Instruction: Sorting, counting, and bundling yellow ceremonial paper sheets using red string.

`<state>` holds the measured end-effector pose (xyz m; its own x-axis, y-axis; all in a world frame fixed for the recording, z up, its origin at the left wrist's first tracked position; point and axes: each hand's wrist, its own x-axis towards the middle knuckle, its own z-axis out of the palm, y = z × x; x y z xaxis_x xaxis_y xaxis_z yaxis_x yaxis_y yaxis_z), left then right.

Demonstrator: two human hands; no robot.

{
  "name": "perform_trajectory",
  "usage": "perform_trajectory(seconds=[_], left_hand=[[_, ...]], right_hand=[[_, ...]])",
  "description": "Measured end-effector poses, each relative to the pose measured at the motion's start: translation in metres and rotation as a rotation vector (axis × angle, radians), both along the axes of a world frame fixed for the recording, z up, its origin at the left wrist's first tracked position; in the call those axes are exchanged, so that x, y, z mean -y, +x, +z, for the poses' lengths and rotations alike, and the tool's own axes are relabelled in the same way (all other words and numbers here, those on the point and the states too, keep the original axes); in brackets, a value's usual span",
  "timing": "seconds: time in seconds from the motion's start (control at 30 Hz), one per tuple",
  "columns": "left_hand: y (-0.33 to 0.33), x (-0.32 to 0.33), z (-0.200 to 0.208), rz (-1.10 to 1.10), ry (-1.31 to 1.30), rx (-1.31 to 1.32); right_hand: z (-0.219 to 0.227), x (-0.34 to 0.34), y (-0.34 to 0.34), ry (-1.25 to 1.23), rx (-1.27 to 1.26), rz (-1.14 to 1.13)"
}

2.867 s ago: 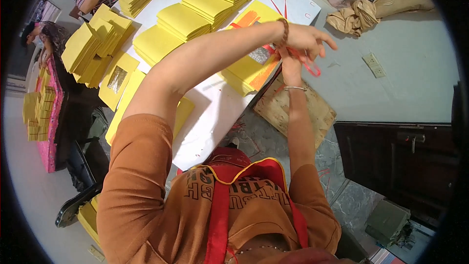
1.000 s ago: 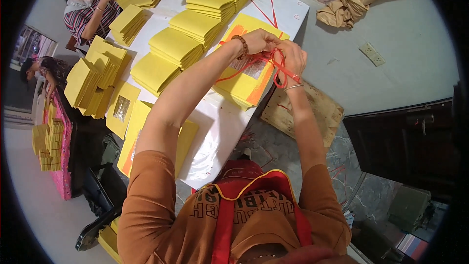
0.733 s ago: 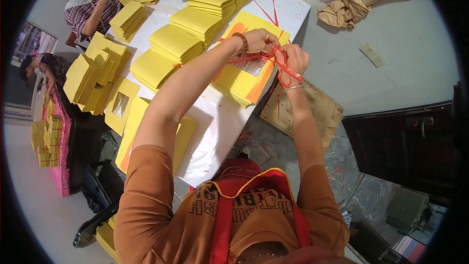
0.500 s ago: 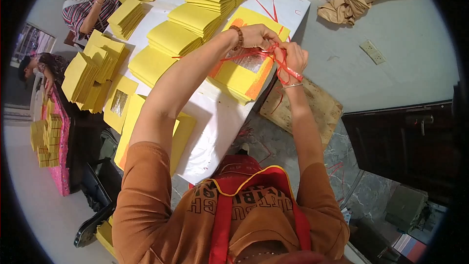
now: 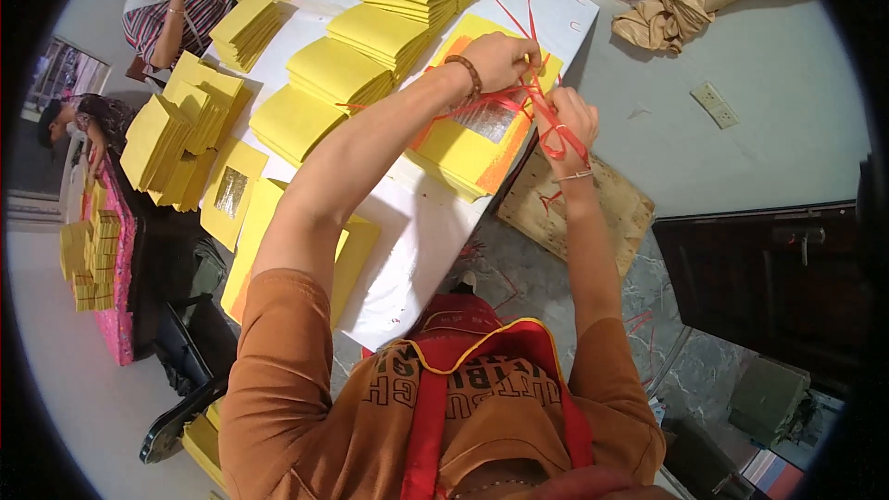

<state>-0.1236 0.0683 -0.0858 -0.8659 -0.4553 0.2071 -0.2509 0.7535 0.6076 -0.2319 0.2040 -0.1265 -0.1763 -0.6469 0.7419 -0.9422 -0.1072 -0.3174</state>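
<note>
Overhead, from the head camera, a person in an orange shirt works red string [image 5: 548, 120] around a bundle of yellow paper sheets [image 5: 468, 143] at the near edge of a white surface [image 5: 407, 250]. The left hand [image 5: 500, 60] is closed in a pinch on the string above the bundle's far side; the right hand [image 5: 572, 122] is closed on it too, red loops wound over its fingers, just off the bundle's right edge. The bundle lies directly below and between the two grips, slightly nearer the left hand, which hangs over it, while the right hand sits out past the surface's edge above a brown board [image 5: 574, 208] on the floor. The bundle's long axis runs from lower left to upper right in the picture, its far end pointing toward the surface's top corner; the string crosses it roughly at right angles, stretched from the left grip down to the right. A silver patch on the top sheet faces up. Further stacks of yellow sheets [image 5: 370, 51] line the surface beyond, well apart from the hands. At upper left, another person [image 5: 171, 0] handles a separate stack.
</note>
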Motion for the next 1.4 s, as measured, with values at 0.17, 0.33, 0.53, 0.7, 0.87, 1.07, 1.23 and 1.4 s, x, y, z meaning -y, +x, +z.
perform_trajectory(seconds=[0.17,0.33,0.53,0.7,0.87,1.07,1.23,1.4], left_hand=[[0.019,0.023,-0.001,0.024,-0.618,0.086],[0.035,0.039,-0.004,0.129,-0.478,0.159],[0.033,0.051,-0.012,0.06,0.196,-0.021],[0.07,0.066,-0.031,0.485,0.739,-0.322],[0.14,0.075,-0.137,0.295,1.393,0.056],[0.111,0.025,-0.077,0.433,1.567,0.049],[0.087,0.028,-0.079,0.466,1.664,0.025],[0.048,0.082,-0.077,0.488,1.789,-0.023]], right_hand=[[0.001,-0.019,0.007,0.137,0.008,0.102],[-0.029,-0.046,0.006,0.339,0.67,0.222],[-0.086,-0.05,0.002,0.394,1.058,0.282],[-0.123,-0.066,0.032,0.221,1.481,0.296],[-0.146,-0.042,0.062,0.109,1.671,0.234],[-0.126,-0.014,0.091,-0.059,1.862,0.288],[-0.131,0.006,0.078,-0.088,2.132,0.51],[-0.133,0.047,0.021,-0.085,1.953,0.524]])
